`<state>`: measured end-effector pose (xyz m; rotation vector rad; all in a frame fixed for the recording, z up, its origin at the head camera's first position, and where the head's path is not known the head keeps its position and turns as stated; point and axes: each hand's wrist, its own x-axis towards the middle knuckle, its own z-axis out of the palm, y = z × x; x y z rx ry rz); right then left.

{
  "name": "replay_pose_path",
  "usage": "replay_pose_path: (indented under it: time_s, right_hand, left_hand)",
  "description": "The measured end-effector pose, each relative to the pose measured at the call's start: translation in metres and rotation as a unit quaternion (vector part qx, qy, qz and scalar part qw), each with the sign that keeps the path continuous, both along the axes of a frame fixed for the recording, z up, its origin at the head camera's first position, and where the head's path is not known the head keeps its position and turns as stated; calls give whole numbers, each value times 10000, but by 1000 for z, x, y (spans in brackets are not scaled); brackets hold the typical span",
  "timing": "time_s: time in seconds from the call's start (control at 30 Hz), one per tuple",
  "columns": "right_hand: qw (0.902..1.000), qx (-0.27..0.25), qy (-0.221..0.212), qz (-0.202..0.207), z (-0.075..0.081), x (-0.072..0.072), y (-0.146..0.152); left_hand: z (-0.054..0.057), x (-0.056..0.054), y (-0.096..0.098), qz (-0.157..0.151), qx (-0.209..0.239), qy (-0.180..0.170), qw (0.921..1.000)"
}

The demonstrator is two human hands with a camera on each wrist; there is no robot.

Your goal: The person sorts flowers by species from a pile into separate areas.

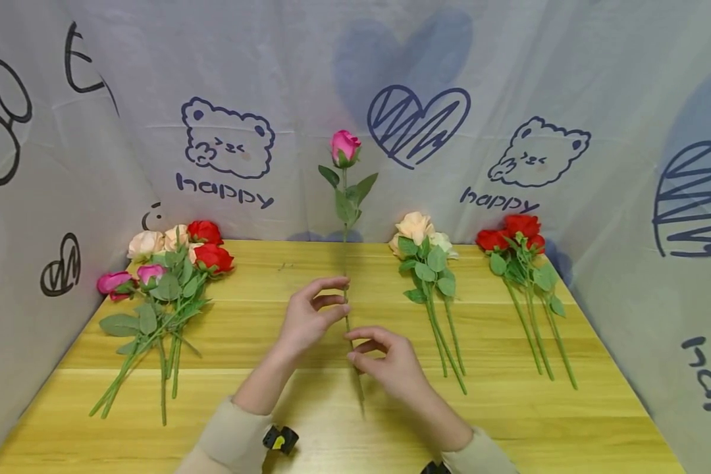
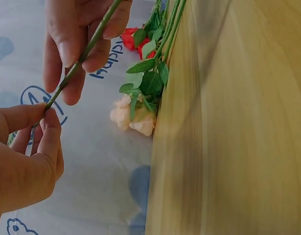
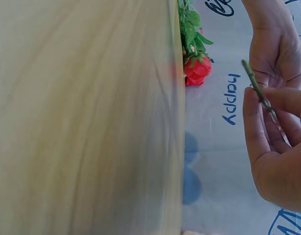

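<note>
A single pink rose (image 1: 346, 149) with green leaves stands upright in the middle of the head view, its long stem held by both hands. My left hand (image 1: 315, 315) pinches the stem between thumb and fingers, about midway down. Lower on the same stem, my right hand (image 1: 388, 361) pinches it with thumb and fingertips. In the left wrist view the green stem (image 2: 74, 68) runs slantwise between the two hands. The stem's cut end (image 3: 245, 63) sticks out past the right thumb and finger in the right wrist view.
On the wooden table (image 1: 243, 388), a mixed bunch of pink, peach and red roses (image 1: 166, 283) lies at left. Peach and white roses (image 1: 423, 257) lie right of centre, red roses (image 1: 518, 243) at far right. A drawn-on white cloth (image 1: 308, 79) hangs behind and at both sides.
</note>
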<state>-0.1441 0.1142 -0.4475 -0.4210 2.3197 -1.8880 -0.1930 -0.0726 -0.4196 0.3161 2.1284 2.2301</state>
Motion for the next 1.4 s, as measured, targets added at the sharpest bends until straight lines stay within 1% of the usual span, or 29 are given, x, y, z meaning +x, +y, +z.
replay_pose_path:
  time_s: [0.2, 0.43, 0.6, 0.77, 0.83, 1.03, 1.23, 1.33, 1.4]
  right_hand:
    - [10000, -31, 37, -10, -2, 0, -2]
    - [9999, 0, -58, -149, -1, 0, -5]
    - [9999, 85, -75, -67, -1, -4, -9]
    - [9993, 264, -260, 74, -5, -8, -12]
    - [9987, 326, -375, 113, -7, -10, -14]
    - [9965, 416, -681, 242, -15, -16, -18]
    - [9923, 661, -961, 426, -21, -18, -21]
    - [9896, 762, -1076, 580, -23, -17, -21]
    - [9880, 859, -1096, 670, -24, -17, -20]
  left_hand:
    - [-2, 2, 2, -27, -83, -69, 9999]
    - [-5, 0, 0, 16, -156, -62, 9999]
    - [-8, 0, -4, 75, -356, 75, 9993]
    - [-14, -4, -10, -5, -607, 147, 9981]
    - [-18, -6, -13, -47, -738, 92, 9972]
    - [-31, -12, -18, -116, -1145, -246, 9930]
    - [-40, -16, -18, -208, -1524, -492, 9869]
    - [-43, -18, -19, -385, -1610, -658, 9840]
    - [-46, -21, -20, -556, -1552, -788, 9832]
